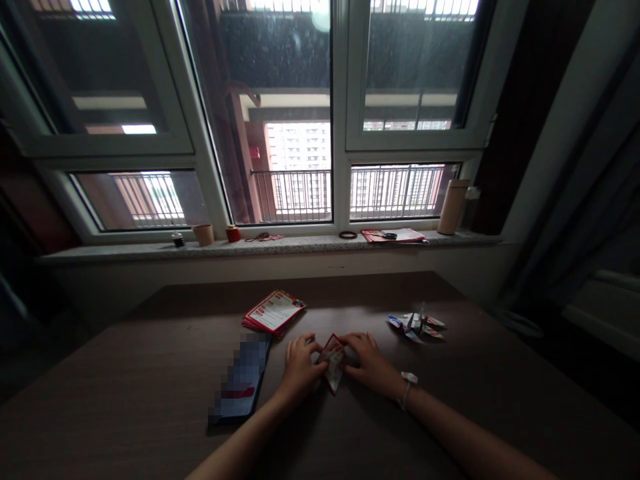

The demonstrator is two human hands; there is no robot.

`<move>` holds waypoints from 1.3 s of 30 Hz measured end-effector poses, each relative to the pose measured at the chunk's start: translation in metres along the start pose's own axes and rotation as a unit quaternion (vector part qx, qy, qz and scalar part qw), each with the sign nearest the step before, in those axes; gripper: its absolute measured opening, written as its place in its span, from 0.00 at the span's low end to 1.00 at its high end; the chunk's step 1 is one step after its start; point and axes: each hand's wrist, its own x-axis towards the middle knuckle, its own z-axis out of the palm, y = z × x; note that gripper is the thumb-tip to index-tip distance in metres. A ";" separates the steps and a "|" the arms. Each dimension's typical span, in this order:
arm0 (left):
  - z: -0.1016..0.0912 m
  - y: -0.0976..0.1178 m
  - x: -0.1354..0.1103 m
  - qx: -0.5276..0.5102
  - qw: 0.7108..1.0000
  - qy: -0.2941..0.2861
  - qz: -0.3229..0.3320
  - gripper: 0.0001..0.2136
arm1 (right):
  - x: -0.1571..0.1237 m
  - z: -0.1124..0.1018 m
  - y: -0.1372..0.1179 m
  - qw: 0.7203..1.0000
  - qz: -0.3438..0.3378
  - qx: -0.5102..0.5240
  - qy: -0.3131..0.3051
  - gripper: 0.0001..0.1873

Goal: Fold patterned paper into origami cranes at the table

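A folded piece of paper (333, 367), diamond-shaped and white with red edges, is held low over the brown table (165, 373). My left hand (301, 363) pinches its left side between thumb and fingers. On the opposite side my right hand (367, 360), with a bracelet on the wrist, grips the right edge the same way. Left of my left hand lies a phone-like dark device (245, 380), its screen pixelated. Behind it rests a stack of red-bordered printed sheets (276, 312). Several folded paper pieces (415, 325) sit together beyond my right hand.
Along the stone windowsill (300, 247) stand a small dark bottle (178, 239), a tan cup (203, 235), a red jar (233, 233) and a beige flask (453, 208). Scissors (389, 235) lie on red-and-white papers (410, 235) there, near a dark ring (347, 235).
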 end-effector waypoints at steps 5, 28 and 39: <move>-0.002 -0.005 -0.004 0.000 1.000 -0.020 0.017 0.13 | 0.000 0.002 -0.002 1.000 0.016 0.012 0.008 0.26; -0.010 0.002 -0.009 0.017 0.997 -0.066 -0.021 0.32 | 0.005 -0.002 0.026 0.999 -0.037 0.029 0.027 0.11; -0.008 0.000 -0.010 0.009 0.998 -0.055 -0.005 0.29 | 0.011 0.004 0.029 0.998 -0.025 0.039 0.046 0.09</move>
